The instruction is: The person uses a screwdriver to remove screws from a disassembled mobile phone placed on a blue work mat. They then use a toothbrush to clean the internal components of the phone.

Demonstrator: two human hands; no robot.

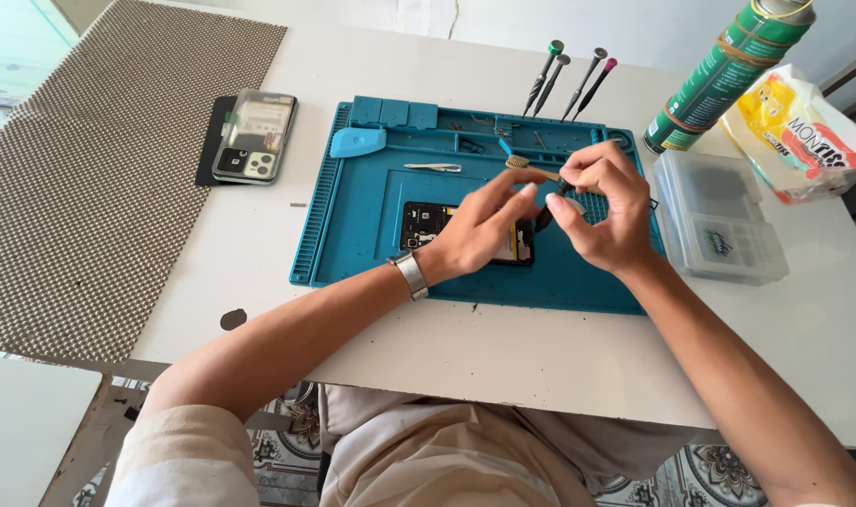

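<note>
An opened black phone [426, 223] with its boards bare lies on a teal repair mat [362, 235]. My right hand [608, 208] grips a thin black screwdriver [548, 212], its tip pointing down toward the phone. My left hand [482, 225], a metal watch on its wrist, hovers over the phone with fingertips pinched close to the screwdriver's lower end. Whether those fingers hold a small part is hidden. A wooden-handled brush [529, 167] lies on the mat just behind both hands.
Metal tweezers [434, 168] and a blue pick [358, 143] lie on the mat's far side, with several screwdrivers [567, 77] standing behind. A phone back cover [255, 136] lies left. A clear plastic box [719, 218], green spray can [728, 68] and snack bag [803, 131] stand right. A woven mat [90, 178] covers the left.
</note>
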